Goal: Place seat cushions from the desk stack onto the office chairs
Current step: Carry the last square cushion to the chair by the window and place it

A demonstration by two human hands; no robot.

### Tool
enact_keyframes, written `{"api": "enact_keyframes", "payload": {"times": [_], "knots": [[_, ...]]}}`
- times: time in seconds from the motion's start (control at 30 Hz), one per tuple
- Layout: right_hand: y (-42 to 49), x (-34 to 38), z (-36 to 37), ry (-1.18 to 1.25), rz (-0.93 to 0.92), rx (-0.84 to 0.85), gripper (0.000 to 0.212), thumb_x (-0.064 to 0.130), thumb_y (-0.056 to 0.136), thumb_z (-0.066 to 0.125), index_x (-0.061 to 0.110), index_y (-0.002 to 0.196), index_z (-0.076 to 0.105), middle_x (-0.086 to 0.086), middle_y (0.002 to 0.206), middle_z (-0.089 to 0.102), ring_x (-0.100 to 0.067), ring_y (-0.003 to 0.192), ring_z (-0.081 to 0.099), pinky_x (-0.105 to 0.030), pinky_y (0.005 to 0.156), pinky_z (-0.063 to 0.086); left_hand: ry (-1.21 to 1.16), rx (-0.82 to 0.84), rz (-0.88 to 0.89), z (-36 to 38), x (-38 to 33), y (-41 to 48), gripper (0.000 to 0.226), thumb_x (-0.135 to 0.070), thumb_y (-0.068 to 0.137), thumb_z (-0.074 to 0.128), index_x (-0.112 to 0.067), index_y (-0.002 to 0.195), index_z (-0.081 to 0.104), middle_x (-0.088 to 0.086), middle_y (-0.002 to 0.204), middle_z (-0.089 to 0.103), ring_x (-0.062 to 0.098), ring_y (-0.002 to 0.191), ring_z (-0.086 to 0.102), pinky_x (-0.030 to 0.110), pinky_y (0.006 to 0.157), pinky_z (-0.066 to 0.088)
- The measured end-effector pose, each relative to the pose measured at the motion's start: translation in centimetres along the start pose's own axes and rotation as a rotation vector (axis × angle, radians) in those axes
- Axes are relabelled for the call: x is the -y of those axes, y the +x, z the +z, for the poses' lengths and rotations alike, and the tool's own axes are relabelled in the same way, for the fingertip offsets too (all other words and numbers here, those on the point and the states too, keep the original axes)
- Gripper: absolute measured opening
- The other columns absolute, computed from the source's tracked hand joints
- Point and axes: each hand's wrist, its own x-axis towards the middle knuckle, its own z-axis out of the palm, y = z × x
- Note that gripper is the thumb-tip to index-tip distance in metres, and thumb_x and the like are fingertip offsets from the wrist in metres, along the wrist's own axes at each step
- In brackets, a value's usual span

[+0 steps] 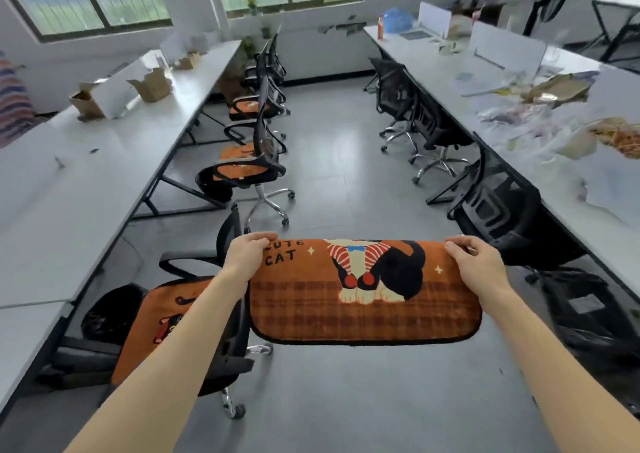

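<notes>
Both arms reach straight forward. The left hand [247, 252] and right hand [476, 262] each pinch a far corner of the orange cat cushion [363, 297] — fingers curled over its top edge — so it hangs above the floor [346, 175].

The cushion [363, 300] is soft napped cloth, matt, with a dark bound edge. The chairs [258, 148] have black mesh backs, dull plastic arms and shiny chromed metal legs. The table [104, 162] top is smooth and pale; cardboard boxes [150, 84] look rough. The floor [339, 162] is smooth and faintly glossy.
</notes>
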Motion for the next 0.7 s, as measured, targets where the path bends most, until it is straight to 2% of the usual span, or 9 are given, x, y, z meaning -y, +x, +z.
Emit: {"api": "enact_keyframes", "payload": {"times": [0.17, 0.37, 0.5, 0.6, 0.7], "knots": [[10.9, 3.8, 3.5, -0.008, -0.016, 0.022, 0.016, 0.033, 0.096, 0.063, 0.024, 0.106, 0.071, -0.002, 0.120, 0.063, -0.022, 0.115, 0.057, -0.044, 0.099, 0.049, -0.007, -0.040, 0.010, 2.0, -5.2, 9.2, 0.030, -0.016, 0.102, 0.047, -0.023, 0.100, 0.076, 0.006, 0.096, 0.076, 0.026, 0.089, 0.073, 0.047, 0.087, 0.059], [23.9, 9.1, 9.8, 0.009, -0.060, 0.048, 0.010, 0.035, 0.094, 0.065, 0.030, 0.099, 0.072, -0.003, 0.117, 0.065, -0.025, 0.113, 0.059, -0.047, 0.097, 0.051, -0.057, -0.055, 0.004, 3.0, -9.6, 22.3, 0.030, -0.014, 0.102, 0.045, -0.019, 0.103, 0.074, 0.009, 0.097, 0.075, 0.026, 0.084, 0.072, 0.042, 0.081, 0.060], [31.7, 13.2, 13.7, 0.014, -0.073, 0.037, 0.011, 0.032, 0.094, 0.065, 0.027, 0.101, 0.073, -0.003, 0.114, 0.065, -0.023, 0.107, 0.060, -0.035, 0.082, 0.049, -0.068, -0.036, -0.013, 3.0, -13.5, 31.7, 0.030, -0.012, 0.102, 0.047, -0.020, 0.100, 0.076, 0.007, 0.096, 0.075, 0.026, 0.088, 0.072, 0.042, 0.086, 0.059], [38.0, 16.5, 16.1, -0.002, -0.071, 0.030, 0.013, 0.033, 0.095, 0.064, 0.026, 0.103, 0.071, -0.004, 0.115, 0.065, -0.021, 0.101, 0.061, -0.033, 0.073, 0.049, -0.056, -0.014, 0.014, 3.1, -17.2, 39.6, 0.030, -0.011, 0.101, 0.050, -0.020, 0.099, 0.078, 0.004, 0.095, 0.075, 0.025, 0.090, 0.073, 0.042, 0.091, 0.058], [43.2, 18.4, 17.7, -0.008, -0.071, 0.017, 0.013, 0.034, 0.096, 0.063, 0.027, 0.103, 0.071, -0.003, 0.115, 0.065, -0.023, 0.106, 0.061, -0.041, 0.084, 0.054, -0.040, 0.006, 0.026, 4.2, -20.3, 45.4, 0.029, -0.012, 0.102, 0.049, -0.017, 0.106, 0.077, 0.007, 0.095, 0.076, 0.027, 0.089, 0.074, 0.044, 0.090, 0.058]]}}
